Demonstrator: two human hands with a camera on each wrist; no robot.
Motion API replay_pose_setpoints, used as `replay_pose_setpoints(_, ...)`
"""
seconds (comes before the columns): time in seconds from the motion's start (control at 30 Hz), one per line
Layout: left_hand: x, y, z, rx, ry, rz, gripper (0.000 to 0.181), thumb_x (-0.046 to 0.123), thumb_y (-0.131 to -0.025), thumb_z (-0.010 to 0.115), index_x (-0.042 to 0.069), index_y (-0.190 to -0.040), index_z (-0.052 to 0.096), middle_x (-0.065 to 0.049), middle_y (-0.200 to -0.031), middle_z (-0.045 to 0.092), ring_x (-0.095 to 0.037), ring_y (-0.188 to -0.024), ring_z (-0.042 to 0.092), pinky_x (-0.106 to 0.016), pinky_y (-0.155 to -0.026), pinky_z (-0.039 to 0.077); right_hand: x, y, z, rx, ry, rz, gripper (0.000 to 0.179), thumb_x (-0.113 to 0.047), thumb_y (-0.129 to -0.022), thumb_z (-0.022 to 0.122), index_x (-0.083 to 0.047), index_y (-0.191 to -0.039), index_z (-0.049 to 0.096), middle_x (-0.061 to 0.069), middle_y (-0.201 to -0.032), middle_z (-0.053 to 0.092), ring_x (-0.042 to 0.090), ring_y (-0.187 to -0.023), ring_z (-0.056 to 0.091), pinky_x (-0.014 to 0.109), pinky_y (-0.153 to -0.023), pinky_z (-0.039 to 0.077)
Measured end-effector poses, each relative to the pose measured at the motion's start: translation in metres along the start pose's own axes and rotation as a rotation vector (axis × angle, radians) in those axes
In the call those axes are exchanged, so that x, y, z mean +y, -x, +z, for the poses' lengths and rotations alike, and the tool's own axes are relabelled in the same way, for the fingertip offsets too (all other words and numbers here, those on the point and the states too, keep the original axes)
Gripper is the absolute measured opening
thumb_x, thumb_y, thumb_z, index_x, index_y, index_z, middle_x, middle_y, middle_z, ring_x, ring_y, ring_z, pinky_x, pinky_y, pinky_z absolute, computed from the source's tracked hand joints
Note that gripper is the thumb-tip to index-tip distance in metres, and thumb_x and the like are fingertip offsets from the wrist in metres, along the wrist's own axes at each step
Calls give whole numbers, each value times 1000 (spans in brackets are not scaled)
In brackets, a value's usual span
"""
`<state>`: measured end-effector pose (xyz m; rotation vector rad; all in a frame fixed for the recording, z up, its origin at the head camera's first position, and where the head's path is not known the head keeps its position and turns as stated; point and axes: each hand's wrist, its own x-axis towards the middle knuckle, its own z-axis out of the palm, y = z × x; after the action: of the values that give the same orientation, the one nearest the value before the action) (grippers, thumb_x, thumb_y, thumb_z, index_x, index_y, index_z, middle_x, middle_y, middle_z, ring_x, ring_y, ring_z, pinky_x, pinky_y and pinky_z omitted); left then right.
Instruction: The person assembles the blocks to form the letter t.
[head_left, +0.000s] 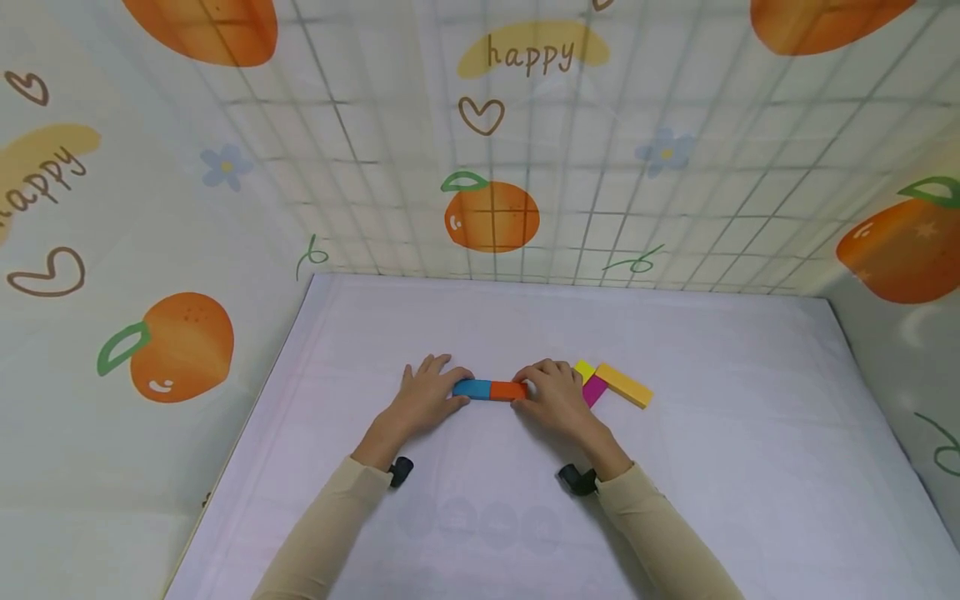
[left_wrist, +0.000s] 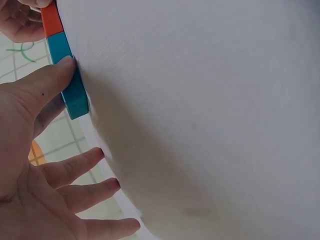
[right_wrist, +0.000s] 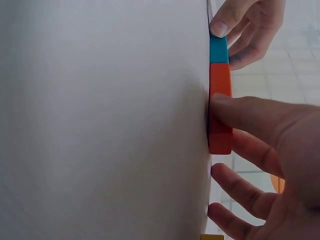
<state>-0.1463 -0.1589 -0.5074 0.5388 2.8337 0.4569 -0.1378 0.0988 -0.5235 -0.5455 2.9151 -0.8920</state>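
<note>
A blue block and an orange-red block lie end to end on the white table, their short ends meeting. My left hand pinches the blue block between thumb and index finger, its other fingers spread out on the table. With thumb and index finger my right hand pinches the orange-red block near its outer end. In the left wrist view the thumb presses the near side of the blue block. The right wrist view shows the other thumb on the orange-red block.
Just right of my right hand lie a yellow block, a magenta block and a longer yellow-orange block, close together. A patterned cloth wall rises behind the table, with more cloth at both sides.
</note>
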Motion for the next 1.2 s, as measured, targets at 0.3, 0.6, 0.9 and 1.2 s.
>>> replay_pose_setpoints(0.3, 2, 1, -1, 13, 28, 12, 39, 35, -96, 69, 25, -133, 61, -19, -154, 38, -49, -143, 26, -75, -107, 19, -2, 0, -1, -23, 8, 19, 30, -28, -86, 81, -21, -113, 70, 10, -122, 57, 38, -120, 43, 60, -98, 31)
replay_pose_setpoints(0.6, -1, 1, 1, 12, 39, 13, 39, 34, -96, 69, 26, -134, 61, -19, -154, 38, -49, -143, 25, -76, -106, 18, -3, 0, -1, -23, 9, 19, 29, -27, -86, 81, -21, -113, 70, 9, -121, 57, 37, -119, 43, 59, -98, 31)
replay_pose_setpoints(0.9, -2, 1, 2, 12, 16, 4, 40, 36, -97, 68, 27, -135, 60, -17, -155, 37, -48, -144, 24, -75, -107, 18, -2, -1, 0, -14, 19, 11, 30, -28, -87, 80, -21, -114, 70, 8, -121, 57, 36, -119, 43, 59, -99, 31)
replay_pose_setpoints(1.2, 0, 1, 3, 11, 20, 0, 40, 36, -97, 68, 28, -136, 60, -17, -155, 37, -48, -144, 24, -74, -107, 18, -2, -1, 0, -22, 31, 21, 31, -29, -86, 80, -20, -115, 69, 9, -122, 57, 36, -120, 43, 59, -99, 31)
